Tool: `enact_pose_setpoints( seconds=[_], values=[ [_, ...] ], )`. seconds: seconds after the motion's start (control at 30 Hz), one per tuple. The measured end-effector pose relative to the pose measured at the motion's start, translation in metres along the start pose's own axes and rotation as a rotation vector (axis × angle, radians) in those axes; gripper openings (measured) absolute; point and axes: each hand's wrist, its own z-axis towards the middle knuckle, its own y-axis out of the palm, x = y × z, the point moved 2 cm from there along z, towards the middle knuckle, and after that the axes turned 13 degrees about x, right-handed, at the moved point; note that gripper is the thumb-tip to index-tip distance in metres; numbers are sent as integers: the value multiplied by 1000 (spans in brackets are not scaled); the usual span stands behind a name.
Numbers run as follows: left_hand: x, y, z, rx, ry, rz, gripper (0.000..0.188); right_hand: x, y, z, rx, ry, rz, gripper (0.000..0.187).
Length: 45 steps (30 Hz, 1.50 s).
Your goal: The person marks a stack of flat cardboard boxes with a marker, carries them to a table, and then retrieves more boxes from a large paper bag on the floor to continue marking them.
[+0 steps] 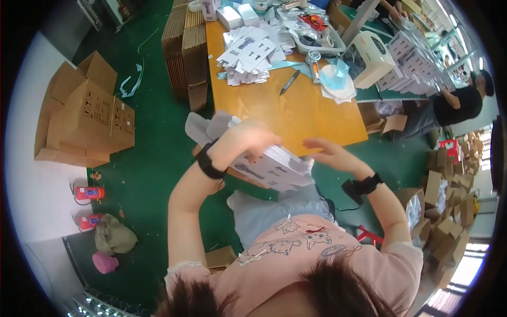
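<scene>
Currently, a white printed stack (277,170) tilts above the lap (261,208), the wooden surface (306,119) at twelve o'clock. The left hand (247,139) bends over the stack's ten-o'clock side, grip unclear; the right hand (335,156), unclenched and empty, hovers at three o'clock.

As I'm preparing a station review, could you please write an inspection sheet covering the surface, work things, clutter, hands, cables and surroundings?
Surface: wooden table, its far end crowded.
Work things: white printed stack above the lap, tilted, near the table's front edge.
Clutter: loose pile of white printed sheets, black marker, filled clear tray.
Hands: left hand over the stack, grip unclear; right hand open beside its right end.
Cables: possible thin dark cord below the right wrist; unclear.
Surroundings: cardboard boxes and red extinguishers left; another person right; green floor.
</scene>
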Motion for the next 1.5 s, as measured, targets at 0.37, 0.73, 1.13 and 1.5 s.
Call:
enact_pose_setpoints(
  seconds=[0.37, 0.73, 1.13, 1.5],
  values=[
    [-48, 17, 171, -763, -14, 132, 70, 122, -86, 176, 183, -17, -153, 39],
    [-85, 45, 177, -232, -58, 111, 48, 156, -24, 296, 374, -155, -694, 30],
    [-117, 84, 230, -170, 73, 300, 12, 88, -122, 162, 895, -172, 222, 62],
    [-74, 94, 94, 1015, -802, -154, 52, 112, -82, 154, 715, -55, 607, 27]
  ],
)
